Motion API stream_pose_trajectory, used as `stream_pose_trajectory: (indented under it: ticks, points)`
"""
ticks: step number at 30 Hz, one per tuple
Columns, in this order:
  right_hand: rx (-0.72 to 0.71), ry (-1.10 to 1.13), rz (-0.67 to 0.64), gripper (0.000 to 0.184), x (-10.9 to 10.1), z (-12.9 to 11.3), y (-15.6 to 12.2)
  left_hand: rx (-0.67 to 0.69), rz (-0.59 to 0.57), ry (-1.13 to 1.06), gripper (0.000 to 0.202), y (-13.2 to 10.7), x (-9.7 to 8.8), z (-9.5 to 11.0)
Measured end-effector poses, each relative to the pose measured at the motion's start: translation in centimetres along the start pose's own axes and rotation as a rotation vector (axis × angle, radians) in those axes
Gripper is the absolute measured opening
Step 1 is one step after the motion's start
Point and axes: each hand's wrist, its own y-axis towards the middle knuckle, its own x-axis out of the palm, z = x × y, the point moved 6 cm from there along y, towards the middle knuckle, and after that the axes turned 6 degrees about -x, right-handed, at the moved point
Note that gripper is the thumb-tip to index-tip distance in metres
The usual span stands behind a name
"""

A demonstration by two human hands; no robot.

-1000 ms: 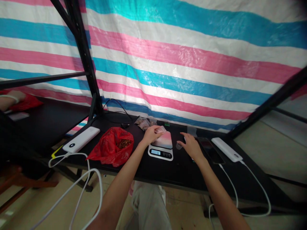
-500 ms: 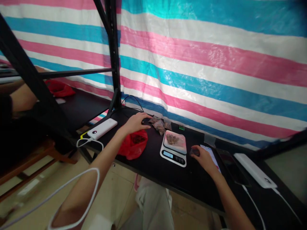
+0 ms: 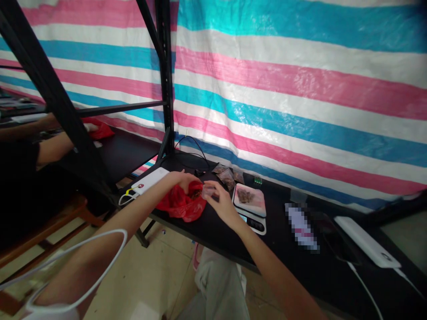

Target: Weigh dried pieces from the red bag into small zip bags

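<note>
A red plastic bag (image 3: 180, 204) with brown bits inside lies open on the black table (image 3: 276, 249). My left hand (image 3: 182, 178) rests on the bag's upper edge, fingers curled over it. My right hand (image 3: 222, 204) hovers just right of the bag, pinching a small clear cup (image 3: 209, 191) at the bag's mouth. Right of my hands stands a white kitchen scale (image 3: 251, 206) with a small packet of brown bits on its plate. Several filled clear packets (image 3: 228, 175) lie behind the scale.
A white power bank (image 3: 150, 180) with a cable lies left of the bag; another power bank (image 3: 367, 242) and a dark phone sit at the right. Black rack posts (image 3: 165, 75) rise at the left. Another person's arm (image 3: 50, 149) reaches over the neighbouring table.
My right hand has carried the small cup from beside the scale leftward to the red bag. My left hand dropped from the packets onto the bag. The view swung left.
</note>
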Motion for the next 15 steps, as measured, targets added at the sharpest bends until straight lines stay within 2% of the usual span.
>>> stream_pose_trajectory:
  ticks: [2,5,8,11,15]
  points:
    - [-0.027,-0.037,-0.055,0.033,2.5,0.3,0.7,0.015,-0.004,0.020,0.080,-0.3,-0.1,-0.1]
    - [0.003,-0.192,-0.180,0.031,4.1,1.1,0.5,0.026,0.047,0.161,0.075,-0.7,-0.2,0.1]
    - [0.071,-0.387,-0.287,0.033,3.9,1.8,-0.7,-0.001,0.166,0.275,0.053,-0.7,-0.3,0.1]
    - [0.110,-0.592,-0.345,0.039,2.9,1.9,-1.8,0.034,0.207,0.239,0.024,-0.3,-0.3,0.3]
    - [0.148,-0.862,-0.403,0.042,1.7,1.9,-2.1,0.086,0.220,0.081,0.024,0.1,-0.8,0.7]
